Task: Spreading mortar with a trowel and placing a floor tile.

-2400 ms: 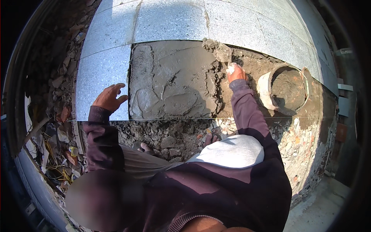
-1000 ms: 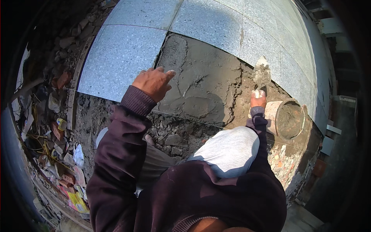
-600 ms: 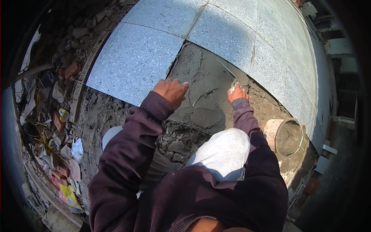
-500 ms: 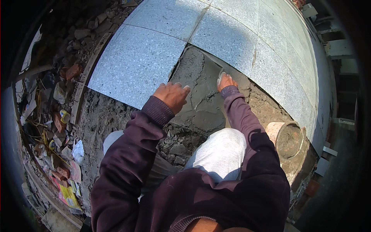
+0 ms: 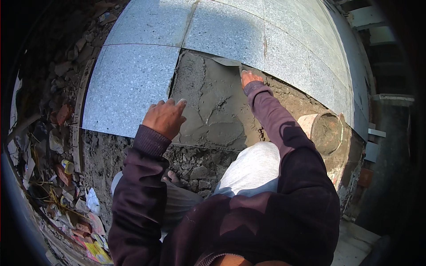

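My right hand point(image 5: 251, 78) is closed around the handle of a trowel point(image 5: 226, 61). Its thin metal blade lies at the far edge of a wet grey mortar bed point(image 5: 213, 99), close against a speckled blue-grey floor tile point(image 5: 226, 33). My left hand point(image 5: 163, 119) is over the near right corner of another speckled tile point(image 5: 128, 88). Nothing shows in its grasp, and its fingers are loosely bent and apart. A stretched string point(image 5: 199, 146) runs across the near side of the mortar.
A bucket point(image 5: 326, 133) with grey mix inside stands to the right. Rough rubble point(image 5: 202, 173) lies near my knees and bare toes. A wooden plank point(image 5: 79, 133) borders the tiles on the left; beyond it are broken bricks point(image 5: 62, 114), wrappers and other debris.
The trowel has moved to the far edge of the mortar, its blade now showing beside the tile. My left hand sits lower along the tile's edge. The whole view has shifted.
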`<move>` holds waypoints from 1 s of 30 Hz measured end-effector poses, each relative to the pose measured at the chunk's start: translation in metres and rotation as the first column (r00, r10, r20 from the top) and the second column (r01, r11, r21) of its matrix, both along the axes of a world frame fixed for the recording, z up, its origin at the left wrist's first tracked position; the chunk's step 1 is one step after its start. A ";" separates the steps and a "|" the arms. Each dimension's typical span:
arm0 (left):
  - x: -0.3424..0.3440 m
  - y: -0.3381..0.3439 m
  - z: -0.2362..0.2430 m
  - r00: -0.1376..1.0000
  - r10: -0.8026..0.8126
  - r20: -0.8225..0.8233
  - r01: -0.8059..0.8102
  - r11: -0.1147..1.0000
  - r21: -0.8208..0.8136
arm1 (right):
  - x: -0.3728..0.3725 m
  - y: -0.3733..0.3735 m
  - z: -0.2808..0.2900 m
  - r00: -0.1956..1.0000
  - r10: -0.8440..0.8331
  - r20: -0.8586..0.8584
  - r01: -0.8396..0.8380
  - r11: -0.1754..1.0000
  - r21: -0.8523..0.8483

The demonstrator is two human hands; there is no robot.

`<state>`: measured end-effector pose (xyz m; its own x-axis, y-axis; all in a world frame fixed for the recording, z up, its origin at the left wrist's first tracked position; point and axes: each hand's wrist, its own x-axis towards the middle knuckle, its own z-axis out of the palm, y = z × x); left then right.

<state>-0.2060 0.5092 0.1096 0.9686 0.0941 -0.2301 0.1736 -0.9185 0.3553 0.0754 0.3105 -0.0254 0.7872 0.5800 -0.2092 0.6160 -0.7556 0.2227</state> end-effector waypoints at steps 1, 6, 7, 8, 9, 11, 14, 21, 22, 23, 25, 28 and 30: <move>0.003 -0.002 0.001 1.000 0.000 -0.007 0.000 1.000 0.011 | 0.006 -0.023 0.003 0.999 -0.032 0.025 0.032 0.999 -0.014; 0.022 -0.014 0.000 0.998 -0.053 0.021 0.053 0.999 0.002 | 0.027 -0.123 0.019 0.940 -0.340 0.038 0.341 0.926 -0.158; 0.026 -0.017 -0.002 0.998 -0.064 0.024 0.064 0.998 -0.008 | 0.027 -0.144 0.026 0.927 -0.375 0.027 0.375 0.915 -0.147; 0.031 -0.020 -0.004 0.995 -0.099 0.019 0.100 0.995 -0.009 | 0.026 -0.161 0.033 0.906 -0.423 0.016 0.421 0.895 -0.147; 0.035 -0.021 -0.006 0.993 -0.108 0.037 0.109 0.994 -0.003 | 0.020 -0.178 0.039 0.897 -0.442 0.016 0.440 0.889 -0.130; 0.043 -0.025 -0.011 0.990 -0.112 0.084 0.113 0.994 -0.010 | -0.006 -0.212 0.051 0.845 -0.534 0.013 0.535 0.845 -0.015; 0.058 -0.027 -0.018 0.980 -0.195 0.045 0.196 0.980 -0.020 | -0.077 -0.255 0.050 0.852 -0.524 -0.012 0.481 0.773 0.413; 0.096 -0.064 -0.043 0.947 -0.320 0.005 0.314 0.926 -0.211 | -0.199 -0.329 0.030 0.589 -0.697 -0.408 0.808 0.494 0.322; 0.100 -0.071 -0.051 0.953 -0.292 -0.087 0.268 0.939 -0.216 | -0.224 -0.338 0.029 0.649 -0.697 -0.305 0.741 0.491 0.458; 0.103 -0.076 -0.059 0.943 -0.316 -0.105 0.287 0.932 -0.221 | -0.246 -0.347 0.027 0.618 -0.700 -0.359 0.761 0.417 0.496; 0.112 -0.084 -0.079 0.919 -0.342 -0.196 0.307 0.933 -0.190 | -0.288 -0.371 0.026 0.530 -0.743 -0.408 0.798 0.275 0.535; 0.123 -0.089 -0.110 0.915 -0.292 -0.277 0.262 0.955 -0.140 | -0.358 -0.398 0.026 0.310 -0.792 -0.525 0.917 0.104 0.385; 0.127 -0.085 -0.124 0.885 -0.381 -0.267 0.387 0.921 -0.033 | -0.416 -0.423 0.037 0.129 -0.844 -0.522 0.929 -0.082 0.362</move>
<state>-0.0794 0.4238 -0.0147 0.8342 -0.2656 -0.4832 -0.1102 -0.9390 0.3257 -0.3411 -0.1120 0.0111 0.7127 -0.6007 -0.3623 -0.7000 -0.5756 -0.4226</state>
